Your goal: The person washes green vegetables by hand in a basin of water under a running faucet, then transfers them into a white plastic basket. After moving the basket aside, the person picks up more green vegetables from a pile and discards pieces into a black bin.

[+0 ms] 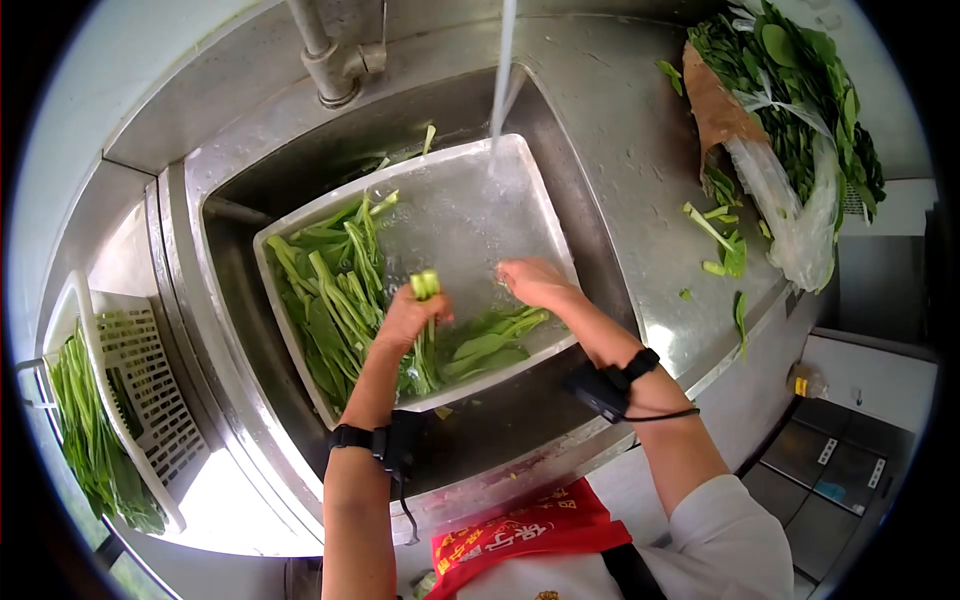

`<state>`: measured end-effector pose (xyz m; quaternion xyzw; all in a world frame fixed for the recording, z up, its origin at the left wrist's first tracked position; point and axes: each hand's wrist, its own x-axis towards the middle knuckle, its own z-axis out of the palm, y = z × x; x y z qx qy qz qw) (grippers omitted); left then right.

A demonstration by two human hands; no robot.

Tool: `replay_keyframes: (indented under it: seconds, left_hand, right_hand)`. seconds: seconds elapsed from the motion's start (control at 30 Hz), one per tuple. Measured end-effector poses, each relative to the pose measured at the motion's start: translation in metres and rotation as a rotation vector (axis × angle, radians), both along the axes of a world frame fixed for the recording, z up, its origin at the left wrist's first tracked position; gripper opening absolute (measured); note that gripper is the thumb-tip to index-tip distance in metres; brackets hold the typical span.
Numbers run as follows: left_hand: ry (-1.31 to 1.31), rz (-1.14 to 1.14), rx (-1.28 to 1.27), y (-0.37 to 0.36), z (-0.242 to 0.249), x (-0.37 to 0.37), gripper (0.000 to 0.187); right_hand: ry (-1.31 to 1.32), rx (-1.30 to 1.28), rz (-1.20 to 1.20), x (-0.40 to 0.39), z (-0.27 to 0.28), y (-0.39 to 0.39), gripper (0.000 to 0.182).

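Filling most of the view, a steel sink (pixel 230 300) holds a white tub (pixel 545 215) of water under a running stream (pixel 502 80). On the bench (pixel 640 180) at right sits a bagged heap of greens (pixel 800 90); a basket (pixel 150 380) at left holds more. In the tub lie loose stalks (pixel 335 290). The left hand (pixel 408 318) has its fingers closed round a small bunch (pixel 427 300), cut ends up, leaves in the water. The right hand (pixel 535 282) dips in beside it, fingers curled; whether they pinch a leaf I cannot tell. Rinsing well likely means swishing the bunch under water with a loose grip.
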<state>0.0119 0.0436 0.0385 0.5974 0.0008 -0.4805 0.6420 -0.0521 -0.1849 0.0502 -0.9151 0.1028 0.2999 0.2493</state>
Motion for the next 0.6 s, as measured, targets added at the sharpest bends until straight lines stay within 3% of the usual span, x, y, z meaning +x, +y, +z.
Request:
replay_keyframes:
  seconds: [0.07, 0.1, 0.2, 0.23, 0.3, 0.33, 0.4, 0.43, 0.5, 0.57, 0.6]
  left_hand:
    - [-0.156, -0.25, 0.211, -0.026, 0.019, -0.009, 0.021]
    - [-0.377, -0.392, 0.246, -0.038, 0.022, -0.017, 0.034]
    - [-0.845, -0.553, 0.417, -0.068, 0.009, -0.063, 0.055]
    - [-0.772, -0.641, 0.478, -0.073, 0.009, -0.066, 0.06]
    - [-0.623, -0.811, 0.595, -0.083, 0.007, -0.071, 0.069]
    - [-0.66, -0.775, 0.525, -0.078, -0.005, -0.073, 0.061]
    - [-0.755, -0.743, 0.529, -0.07, -0.035, -0.066, 0.045]
    - [-0.536, -0.701, 0.476, -0.065, -0.03, -0.053, 0.041]
    - [-0.091, -0.618, 0.382, -0.051, -0.021, -0.027, 0.033]
    - [0.005, -0.387, 0.237, -0.035, -0.02, -0.016, 0.026]
    - [0.051, -0.266, 0.163, -0.031, -0.018, -0.013, 0.022]
  right_hand:
    - [-0.206, 0.136, -0.114, -0.005, 0.025, -0.001, 0.02]
    - [-0.314, 0.203, -0.169, -0.006, 0.045, -0.002, 0.02]
    - [-0.722, 0.031, -0.262, -0.015, 0.11, -0.021, 0.02]
    - [-0.83, -0.08, -0.321, -0.02, 0.123, -0.033, 0.019]
    - [-0.793, -0.27, -0.438, -0.037, 0.148, -0.067, 0.021]
    - [-0.857, -0.496, -0.374, -0.042, 0.16, -0.078, 0.024]
    - [-1.04, -0.547, -0.487, -0.045, 0.164, -0.083, 0.025]
    - [-1.069, -0.417, -0.453, -0.047, 0.163, -0.083, 0.025]
    - [-0.741, 0.096, -0.478, -0.051, 0.134, -0.065, 0.026]
    - [-0.305, 0.372, -0.495, -0.042, 0.096, -0.03, 0.033]
    - [-0.318, 0.326, -0.399, -0.037, 0.062, -0.014, 0.045]
